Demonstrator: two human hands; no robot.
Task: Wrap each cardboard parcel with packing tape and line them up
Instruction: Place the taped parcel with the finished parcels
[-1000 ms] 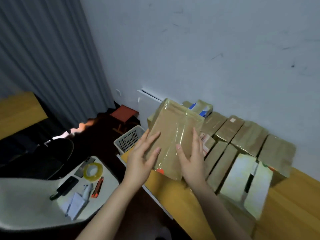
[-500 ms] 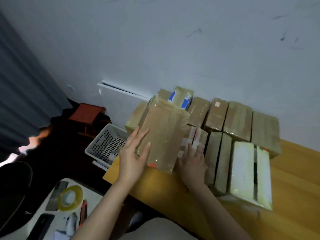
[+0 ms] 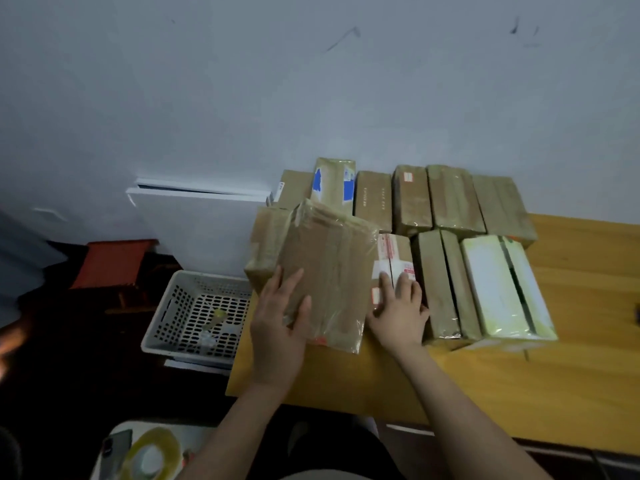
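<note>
Right now the fingers (image 3: 290, 284) of the left hand (image 3: 278, 332) are lying straight and close together on the glossy front of the tape-wrapped parcel (image 3: 329, 271). The thumb is stretching flat across its lower face toward three o'clock, and no finger is visibly curling round an edge. That parcel is standing tilted at the left end of the near row. It is leaning toward ten o'clock against a brown parcel (image 3: 265, 247) behind it. Whether its lower edge is touching the wooden table (image 3: 519, 382) I cannot tell.

At three o'clock of it, the fingers (image 3: 383, 289) of the right hand (image 3: 398, 317) are lying spread and flat on the labelled parcel (image 3: 394, 251). This one is carrying red and white stickers and is sitting just beside the tilted one.

Further toward three o'clock, two narrow parcels (image 3: 433, 282) are standing pressed side by side. A white parcel (image 3: 498, 289) is resting next to them. At twelve o'clock a back row of parcels (image 3: 412, 199) is sitting against the wall (image 3: 311, 81), and one blue-patched parcel (image 3: 332, 181) is standing among them.

At nine o'clock of the left hand, a white perforated basket (image 3: 194, 313) is sitting on the dark floor. Near seven o'clock a tape roll (image 3: 152, 455) is lying beside a phone (image 3: 116, 448).
</note>
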